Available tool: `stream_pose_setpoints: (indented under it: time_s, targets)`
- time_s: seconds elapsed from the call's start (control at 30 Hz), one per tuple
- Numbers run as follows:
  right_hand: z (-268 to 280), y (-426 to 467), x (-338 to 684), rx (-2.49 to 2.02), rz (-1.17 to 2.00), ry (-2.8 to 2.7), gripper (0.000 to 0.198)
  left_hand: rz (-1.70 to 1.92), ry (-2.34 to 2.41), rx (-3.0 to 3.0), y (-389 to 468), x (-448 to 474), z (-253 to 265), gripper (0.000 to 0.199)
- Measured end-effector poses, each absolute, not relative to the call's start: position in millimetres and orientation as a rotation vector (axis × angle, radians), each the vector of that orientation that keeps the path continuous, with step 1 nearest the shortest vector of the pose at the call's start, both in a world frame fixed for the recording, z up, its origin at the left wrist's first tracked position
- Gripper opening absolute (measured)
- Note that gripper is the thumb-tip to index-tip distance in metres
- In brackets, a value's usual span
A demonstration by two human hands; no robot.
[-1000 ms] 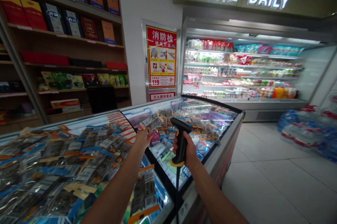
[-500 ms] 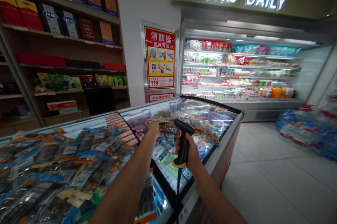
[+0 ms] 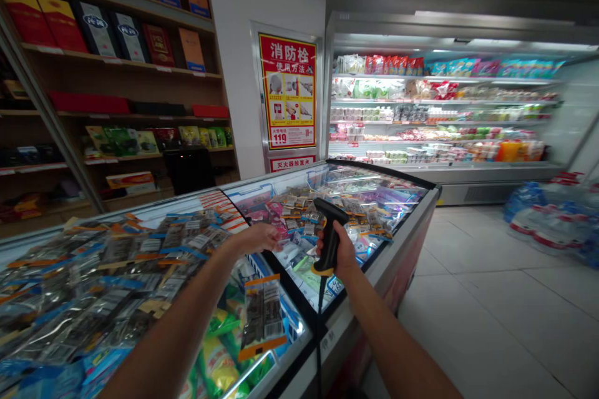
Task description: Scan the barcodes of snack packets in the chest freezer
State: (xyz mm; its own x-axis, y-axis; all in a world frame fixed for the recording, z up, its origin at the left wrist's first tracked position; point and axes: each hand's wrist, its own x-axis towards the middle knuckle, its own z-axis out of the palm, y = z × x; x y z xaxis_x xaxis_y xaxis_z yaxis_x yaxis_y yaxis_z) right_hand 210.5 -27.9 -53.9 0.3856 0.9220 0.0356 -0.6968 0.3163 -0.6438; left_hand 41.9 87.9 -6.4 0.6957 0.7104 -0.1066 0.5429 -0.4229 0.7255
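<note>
My right hand is wrapped round the handle of a black and yellow barcode scanner, whose head points up and forward. Its cable hangs down over the freezer's front edge. To the left, my left hand hovers above the black divider of the freezer lid, fingers loosely apart, with nothing visible in them. Beyond both hands, snack packets are scattered on the far glass. A larger pile of dark packets with blue and orange edges covers the near left glass. One single packet lies apart near the front edge.
The chest freezer runs away to the right, with bagged goods under its glass. Behind it stand a wooden shelf of boxes, a red fire-hydrant poster and a lit chiller. Bottled water packs sit on the floor at right.
My left hand has drawn back from the packets on the far glass, toward me and left. The right hand still holds the scanner in much the same place. The view has tipped slightly down.
</note>
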Motion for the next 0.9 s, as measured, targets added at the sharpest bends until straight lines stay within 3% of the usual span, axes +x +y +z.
stream_pose_setpoints:
  time_s: [0.1,0.23,0.43,0.73,0.9]
  targets:
    - [-52.9,-29.4,207.7,-0.598,1.118,-0.450,0.027,-0.061,0.918,2.280,74.7,29.0,-5.4,0.031]
    - [-52.7,-29.3,206.3,-0.610,1.115,-0.450,0.027,-0.124,0.988,2.297,61.4,26.9,-11.4,0.026]
    - [-52.4,-29.3,205.3,-0.590,1.128,-0.451,0.027,0.185,0.941,1.927,68.5,24.6,-18.5,0.019]
    - [-51.0,-29.3,203.7,-0.599,1.139,-0.439,0.027,1.106,1.047,1.119,100.6,46.4,-10.4,0.014]
    - [-51.0,-29.3,202.9,-0.590,1.184,-0.432,0.027,1.163,0.920,0.934,99.0,89.1,-28.1,0.027]
